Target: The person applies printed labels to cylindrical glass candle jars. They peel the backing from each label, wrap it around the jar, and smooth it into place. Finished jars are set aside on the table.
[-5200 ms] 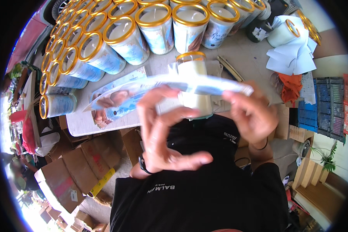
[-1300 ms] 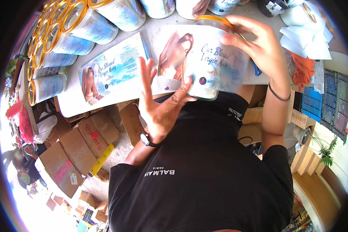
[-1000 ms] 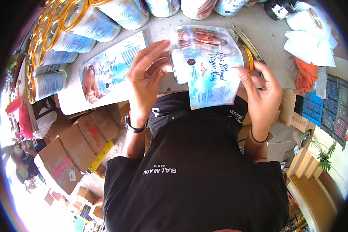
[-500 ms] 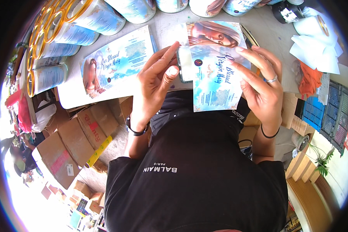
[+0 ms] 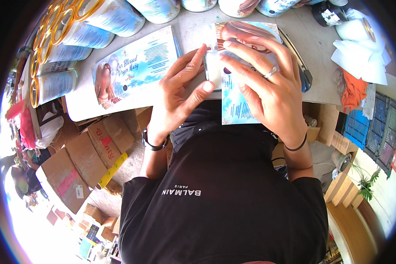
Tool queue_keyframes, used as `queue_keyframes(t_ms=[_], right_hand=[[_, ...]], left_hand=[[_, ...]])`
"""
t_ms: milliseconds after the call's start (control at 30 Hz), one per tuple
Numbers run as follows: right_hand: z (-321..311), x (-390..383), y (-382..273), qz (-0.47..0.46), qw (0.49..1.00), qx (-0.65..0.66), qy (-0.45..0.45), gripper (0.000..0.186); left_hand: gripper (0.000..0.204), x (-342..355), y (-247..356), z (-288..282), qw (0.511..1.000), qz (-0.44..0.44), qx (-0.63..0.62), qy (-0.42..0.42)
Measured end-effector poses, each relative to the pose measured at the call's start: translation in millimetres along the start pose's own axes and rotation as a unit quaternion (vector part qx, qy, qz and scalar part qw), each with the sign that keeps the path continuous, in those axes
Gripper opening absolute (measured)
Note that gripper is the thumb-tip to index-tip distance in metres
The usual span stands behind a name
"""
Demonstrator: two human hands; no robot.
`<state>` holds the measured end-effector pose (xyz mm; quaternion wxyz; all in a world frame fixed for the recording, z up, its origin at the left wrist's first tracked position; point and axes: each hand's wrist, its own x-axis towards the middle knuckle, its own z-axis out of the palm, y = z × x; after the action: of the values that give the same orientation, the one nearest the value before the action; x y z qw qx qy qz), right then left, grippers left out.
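A glass jar [image 5: 214, 70] lies on its side near the table's front edge, largely covered by a printed blue label [image 5: 234, 110] with a veiled figure on it. My right hand [image 5: 267, 90] rests over this label, long fingers stretched out and apart across it. My left hand [image 5: 180, 97] is at the jar's left end, thumb out and fingers slightly bent and apart; contact at the fingertips is hard to make out. More flat labels [image 5: 136, 66] lie to the left. A dark long tool [image 5: 304, 75] sits partly behind my right hand.
Several gold-rimmed jars [image 5: 110, 20] line the table's back and left. At right are a black container [image 5: 323, 13], white sheets [image 5: 356, 61], orange cloth [image 5: 356, 88] and crates [image 5: 374, 136]. Cardboard boxes [image 5: 83, 167] fill the lower left, near another person [image 5: 20, 185].
The jar has turned from upright to lying sideways with the label over it. Most recently, my right hand has slid leftward over the label, fingers spreading, while my left thumb has moved outward.
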<state>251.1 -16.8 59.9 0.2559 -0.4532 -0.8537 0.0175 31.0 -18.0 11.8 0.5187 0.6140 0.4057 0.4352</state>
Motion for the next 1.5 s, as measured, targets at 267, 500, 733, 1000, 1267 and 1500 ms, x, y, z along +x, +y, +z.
queue_keyframes(t_ms=[267, 500, 733, 1000, 1267, 1500], right_hand=[[-3.6, -4.4, 22.9, 0.123, 0.979, 0.064, 0.149, 0.026], [7.7, -33.6, 33.7, 0.306, 0.92, 0.212, 0.125, 0.029], [18.1, -32.5, 29.5, 0.343, 0.863, 0.34, 0.151, 0.03], [20.2, -28.4, 33.2, 0.322, 0.859, 0.366, 0.157, 0.038], [34.6, -29.4, 31.1, 0.263, 0.934, 0.104, 0.219, 0.054], [46.4, -28.9, 36.0, 0.218, 0.938, 0.006, 0.268, 0.068]], left_hand=[[0.071, 0.8, -5.6, 3.1, 0.999, -0.015, -0.039, 0.021], [0.077, 2.1, -1.8, 12.6, 0.996, -0.052, -0.03, 0.06], [0.116, 4.6, 4.2, 28.9, 0.989, -0.018, 0.133, 0.064], [0.063, 11.0, -0.8, 12.8, 0.969, 0.051, 0.242, -0.002], [0.044, 21.1, -14.8, 25.8, 0.94, 0.119, 0.312, 0.067], [0.041, 24.6, -14.0, 29.3, 0.934, 0.129, 0.32, 0.094]])
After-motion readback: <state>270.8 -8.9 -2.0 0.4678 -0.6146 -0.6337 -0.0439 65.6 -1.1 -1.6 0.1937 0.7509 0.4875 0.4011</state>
